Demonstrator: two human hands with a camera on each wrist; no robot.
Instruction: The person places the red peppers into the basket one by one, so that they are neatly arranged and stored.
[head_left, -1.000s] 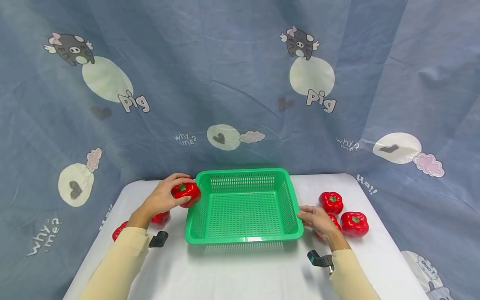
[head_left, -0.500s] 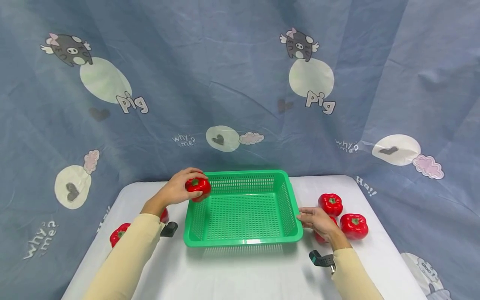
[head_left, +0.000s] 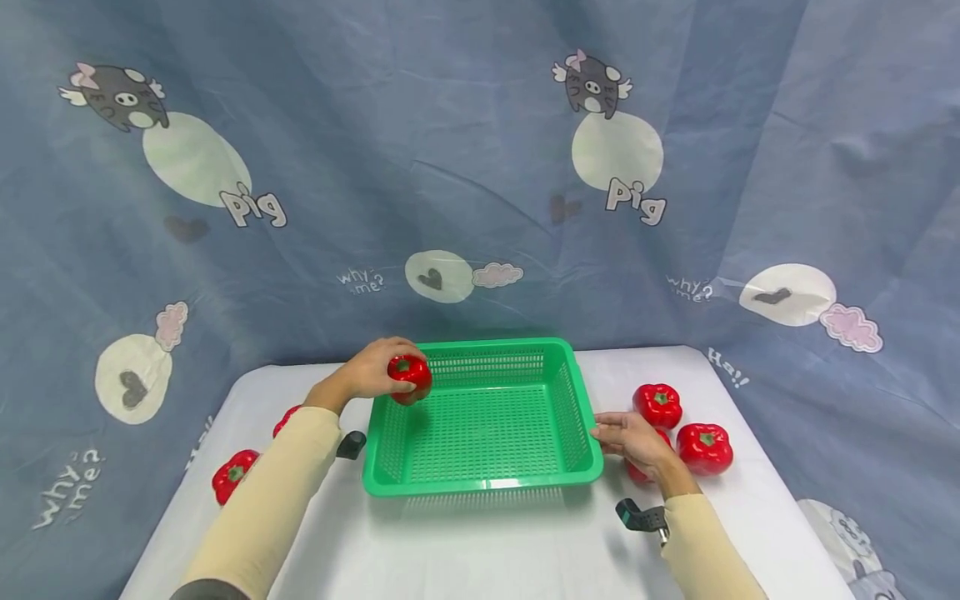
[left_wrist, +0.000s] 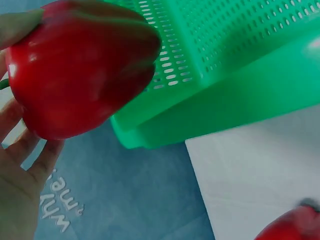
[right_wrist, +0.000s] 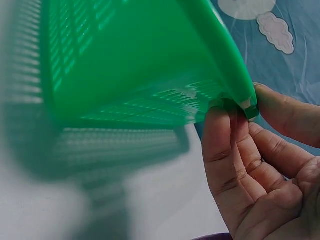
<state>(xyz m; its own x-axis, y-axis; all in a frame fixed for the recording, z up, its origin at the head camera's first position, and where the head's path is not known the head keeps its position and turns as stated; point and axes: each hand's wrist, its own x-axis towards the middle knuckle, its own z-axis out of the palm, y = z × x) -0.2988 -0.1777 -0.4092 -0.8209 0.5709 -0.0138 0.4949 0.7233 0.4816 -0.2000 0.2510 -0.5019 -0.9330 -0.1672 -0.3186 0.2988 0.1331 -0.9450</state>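
Note:
My left hand [head_left: 377, 369] grips a red bell pepper [head_left: 411, 382] with a green stem. The pepper is over the back left part of a green plastic basket [head_left: 480, 482] with slotted walls. In the left wrist view, the pepper [left_wrist: 82, 65] fills the upper left, with fingers curled round its stem end. On the basket's right side, my right hand [head_left: 637, 439] holds the rim. Seen from the right wrist, the thumb is over the rim [right_wrist: 235, 75] and the fingers are bent beneath it.
Right of the basket lie a back pepper [head_left: 657, 405], an outer pepper [head_left: 705, 450] and one partly behind the right hand. On the left are another pepper [head_left: 234, 475] and one mostly hidden by the sleeve. A white-covered table [head_left: 465, 558] meets a blue printed curtain [head_left: 480, 183].
My left hand has carried the bell pepper rightward, from beside the basket's left rim to over its back left part. The right hand keeps its hold on the rim.

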